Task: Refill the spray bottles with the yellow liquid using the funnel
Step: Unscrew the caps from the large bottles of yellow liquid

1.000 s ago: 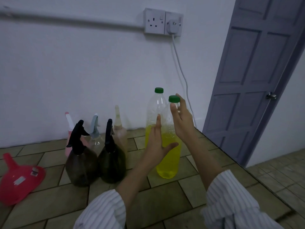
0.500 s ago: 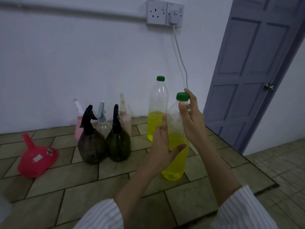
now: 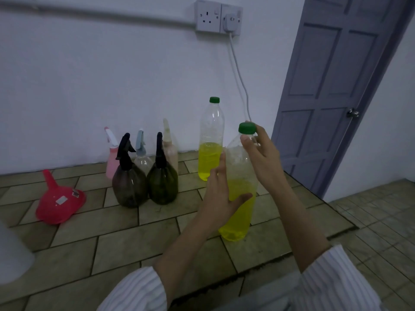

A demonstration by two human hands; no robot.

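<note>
A clear bottle (image 3: 240, 207) half full of yellow liquid stands on the tiled ledge, topped by a green cap (image 3: 247, 128). My left hand (image 3: 219, 196) lies flat against its left side, fingers straight, thumb across the front. My right hand (image 3: 261, 153) holds the bottle's neck just under the cap. A second yellow-liquid bottle (image 3: 211, 140) stands behind by the wall. Two dark spray bottles (image 3: 129, 176) (image 3: 162, 176) stand to the left, with a pink one (image 3: 111, 156), a clear one with a blue head (image 3: 141, 153) and a beige one (image 3: 169, 147) behind them. A red funnel (image 3: 59, 198) lies on its side at far left.
The tiled ledge (image 3: 134, 232) ends at the right in a step down to a lower tiled floor (image 3: 381, 221). A grey door (image 3: 336, 86) stands at right. A wall socket (image 3: 217, 16) with a cable hangs above the bottles. A white object (image 3: 11, 254) shows at the left edge.
The view has shifted down and back, so more ledge shows. My hands stay on the near bottle, the right one still at its neck.
</note>
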